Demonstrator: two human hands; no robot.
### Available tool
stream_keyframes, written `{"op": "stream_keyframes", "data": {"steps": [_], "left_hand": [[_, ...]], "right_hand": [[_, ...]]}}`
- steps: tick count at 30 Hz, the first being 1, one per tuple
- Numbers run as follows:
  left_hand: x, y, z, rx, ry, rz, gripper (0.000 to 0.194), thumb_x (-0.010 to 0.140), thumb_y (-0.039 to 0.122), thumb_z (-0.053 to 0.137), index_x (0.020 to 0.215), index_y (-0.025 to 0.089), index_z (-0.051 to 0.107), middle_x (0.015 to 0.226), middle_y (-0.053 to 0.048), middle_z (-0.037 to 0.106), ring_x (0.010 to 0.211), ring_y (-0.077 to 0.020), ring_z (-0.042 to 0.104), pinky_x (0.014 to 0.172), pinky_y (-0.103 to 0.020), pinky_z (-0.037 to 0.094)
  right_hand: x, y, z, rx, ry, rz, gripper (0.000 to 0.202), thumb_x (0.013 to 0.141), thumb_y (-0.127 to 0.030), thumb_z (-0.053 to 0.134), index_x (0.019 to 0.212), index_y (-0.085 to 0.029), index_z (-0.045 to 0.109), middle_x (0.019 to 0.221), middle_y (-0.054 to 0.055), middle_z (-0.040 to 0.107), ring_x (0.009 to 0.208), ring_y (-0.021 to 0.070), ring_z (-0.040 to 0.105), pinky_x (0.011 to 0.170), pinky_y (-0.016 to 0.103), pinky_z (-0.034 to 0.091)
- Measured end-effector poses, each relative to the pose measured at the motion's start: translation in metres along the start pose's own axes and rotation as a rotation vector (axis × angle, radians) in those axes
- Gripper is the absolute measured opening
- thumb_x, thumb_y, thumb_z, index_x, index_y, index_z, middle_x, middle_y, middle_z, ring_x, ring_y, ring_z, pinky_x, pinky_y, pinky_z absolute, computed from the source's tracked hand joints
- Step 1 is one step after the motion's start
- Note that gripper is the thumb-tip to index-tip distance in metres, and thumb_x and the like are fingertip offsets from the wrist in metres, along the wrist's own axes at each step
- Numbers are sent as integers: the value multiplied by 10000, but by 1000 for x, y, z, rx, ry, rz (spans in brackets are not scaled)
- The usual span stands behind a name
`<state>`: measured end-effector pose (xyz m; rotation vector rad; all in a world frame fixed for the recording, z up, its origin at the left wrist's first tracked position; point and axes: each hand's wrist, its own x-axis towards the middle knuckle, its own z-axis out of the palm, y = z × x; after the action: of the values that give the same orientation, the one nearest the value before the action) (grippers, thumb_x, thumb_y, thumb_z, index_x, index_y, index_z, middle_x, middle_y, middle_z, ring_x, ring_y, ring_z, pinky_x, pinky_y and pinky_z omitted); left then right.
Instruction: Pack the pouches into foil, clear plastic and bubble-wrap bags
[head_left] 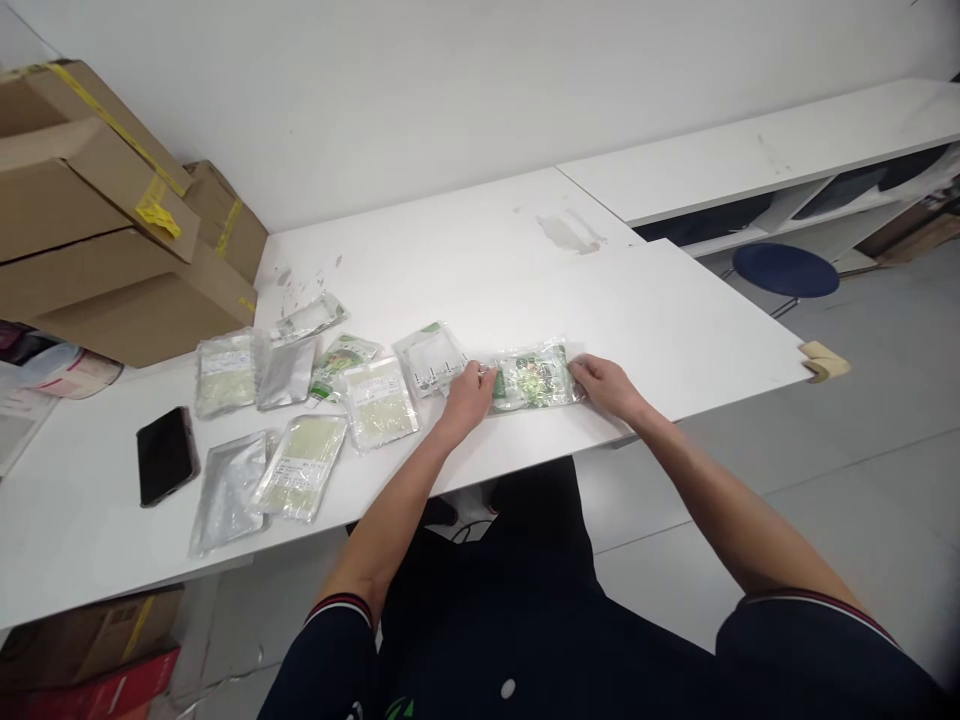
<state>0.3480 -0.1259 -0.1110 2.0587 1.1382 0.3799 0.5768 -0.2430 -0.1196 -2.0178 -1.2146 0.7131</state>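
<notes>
Near the table's front edge lies a clear plastic packet (534, 378) with a green printed design. My left hand (470, 396) pinches its left end, and my right hand (604, 384) grips the right end, so the packet stretches flat between them. Just left of my left hand is a clear pouch with a white panel (431, 357), partly under the hand. Beside it lies a labelled pale-green packet (379, 402). Farther left are a green printed packet (343, 362), a silver pouch (288, 373) and another pale-green packet (301, 466).
A dark phone (166, 456) and a silver pouch (229, 492) lie on the white table (480, 270) at left. Cardboard boxes (97, 220) are stacked behind them. A wooden corner piece (825, 362) sits at the table's right corner, with a blue stool (785, 270) beyond.
</notes>
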Motion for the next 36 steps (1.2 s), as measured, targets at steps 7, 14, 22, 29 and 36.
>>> {"op": "stream_keyframes", "data": {"steps": [7,14,22,29,36], "left_hand": [[-1,22,21,536,309,129,335,986,279,418,1287,158,503,1282,-225,512,1032,-321,603,807,-424,481],[53,41,2,525,-218,140,578,838,625,593,1155,146,534,1212,-199,599,1157,-349,551,919,-445,443],[30,32,1,274,-277,15,496,697,648,708,677,214,469,711,-72,591,714,-252,599,600,-318,388],[-8,14,14,-539,-153,140,411,735,493,752,901,176,549,932,-45,648,850,-185,619,722,-295,479],[6,0,3,-733,-149,-36,692,734,537,762,1269,185,500,1236,-130,634,1070,-220,627,819,-300,518]], "right_hand": [[3,-24,41,-676,159,59,285,961,-197,315,1070,-160,576,1010,204,604,821,288,592,633,386,446],[15,-6,40,-652,394,-15,445,970,-387,379,1268,-95,537,1119,236,575,1023,361,523,766,453,464],[-14,7,13,-195,395,172,506,921,-579,435,1062,-135,635,975,168,673,914,294,623,820,426,471],[-13,-14,19,515,46,170,493,779,-645,664,955,-185,647,917,94,720,756,199,676,757,352,562],[20,-33,42,959,-78,103,412,653,-481,816,958,-242,677,875,0,713,810,165,659,774,319,563]]}}
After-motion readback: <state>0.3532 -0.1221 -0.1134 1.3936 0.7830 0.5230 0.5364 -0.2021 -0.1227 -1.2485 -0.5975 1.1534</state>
